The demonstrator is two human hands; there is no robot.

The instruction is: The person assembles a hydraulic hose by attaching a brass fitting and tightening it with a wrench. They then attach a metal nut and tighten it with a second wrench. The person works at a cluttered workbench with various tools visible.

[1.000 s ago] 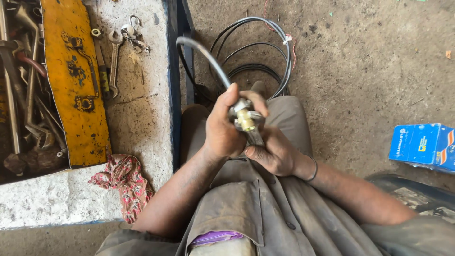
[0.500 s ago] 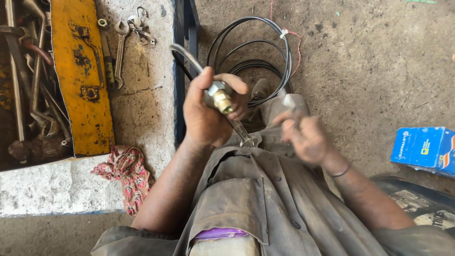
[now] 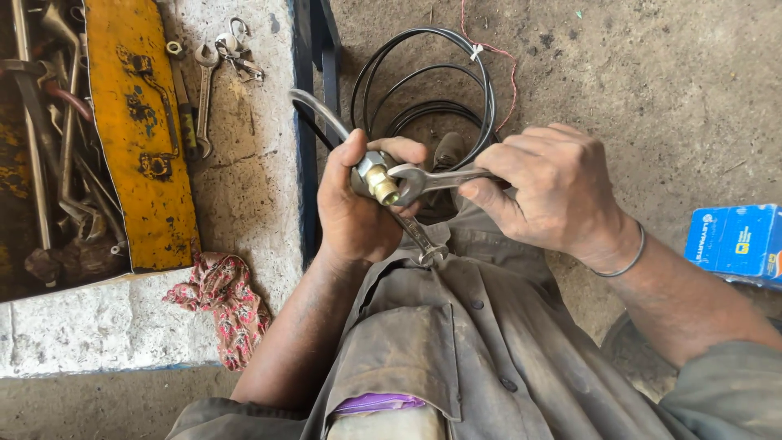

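The left hand (image 3: 358,213) is squeezing the brass fitting (image 3: 376,181) tight; the right hand (image 3: 547,189), fingers wrapped around the wrench (image 3: 432,179), should probably be turning slowly.

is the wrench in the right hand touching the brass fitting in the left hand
Touching. The head view shows the wrench head closed around the brass fitting, no gap visible, right hand on its handle.

Sunlit dirt floor (image 3: 652,73) beside a pale concrete slab (image 3: 252,163) edged by a blue frame (image 3: 308,163).
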